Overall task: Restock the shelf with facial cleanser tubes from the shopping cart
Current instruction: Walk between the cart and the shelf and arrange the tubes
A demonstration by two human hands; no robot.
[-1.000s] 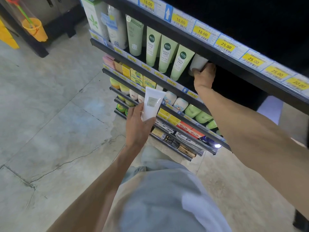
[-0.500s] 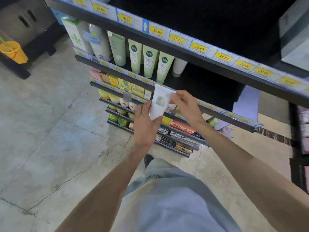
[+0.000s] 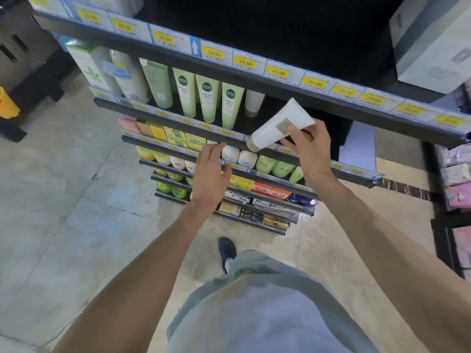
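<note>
So the right hand has a white cleanser tube pinched between thumb and fingers, held in the air in front of the shelf edge, tilted so the cap end points down toward 8 o'clock and the flat crimped end sticks up toward 2 o'clock. It isn't touching the shelf as far as I can tell, just hanging out in front of the price strip. The left hand sits lower, at about 8 o'clock from the tube, fingers straight and loose, holding nothing, floating in front of the lower racks. On the shelf itself, at around 10 o'clock from the held tube, another white tube stands cap-down, and right next to it on its 9 o'clock side there's a row of three light green tubes standing the same way, then a bigger green tube and some white bottles further along. Yellow price tags run along the upper shelf lip, reading 18.00 and 25.00. Under the hands there are racks of small jars and boxes. Down at 6 o'clock you can see the person's grey shorts and one dark shoe on the tiled floor.
</note>
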